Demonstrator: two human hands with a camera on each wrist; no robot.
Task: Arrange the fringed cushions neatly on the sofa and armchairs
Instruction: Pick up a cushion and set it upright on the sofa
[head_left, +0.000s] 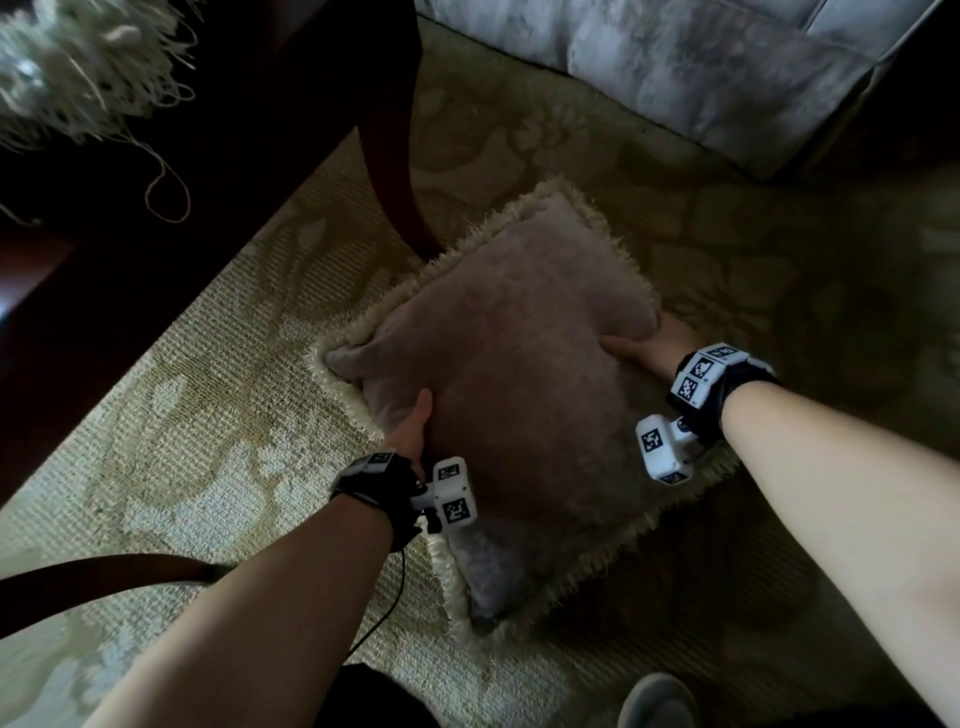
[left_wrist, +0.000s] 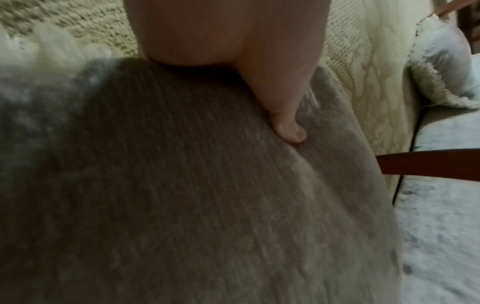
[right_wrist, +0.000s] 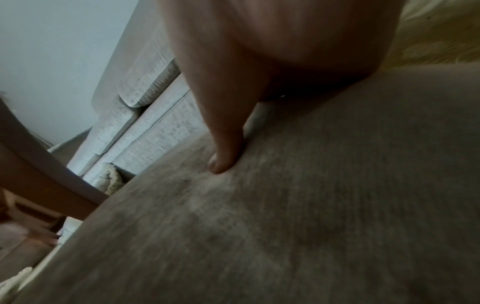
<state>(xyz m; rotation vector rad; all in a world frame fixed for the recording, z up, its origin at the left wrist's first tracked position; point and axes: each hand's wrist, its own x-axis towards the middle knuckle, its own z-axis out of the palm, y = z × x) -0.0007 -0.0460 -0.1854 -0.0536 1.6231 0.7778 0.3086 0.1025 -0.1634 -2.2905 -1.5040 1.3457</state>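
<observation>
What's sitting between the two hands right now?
Only the fringed cushion itself: in the head view the left hand grips its left edge and the right hand its right edge, with its plush top spanning the gap.

fingers of left hand (head_left: 413, 431) hidden under cushion (head_left: 509, 395) | right hand (head_left: 649, 345) fingers likewise hidden | sofa (head_left: 701, 67) cut off at top edge

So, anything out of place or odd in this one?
Yes: the fringed cushion is down on the patterned rug, beside a dark wooden furniture leg, not on a seat. The left hand and right hand grip its opposite sides. No damage visible.
</observation>
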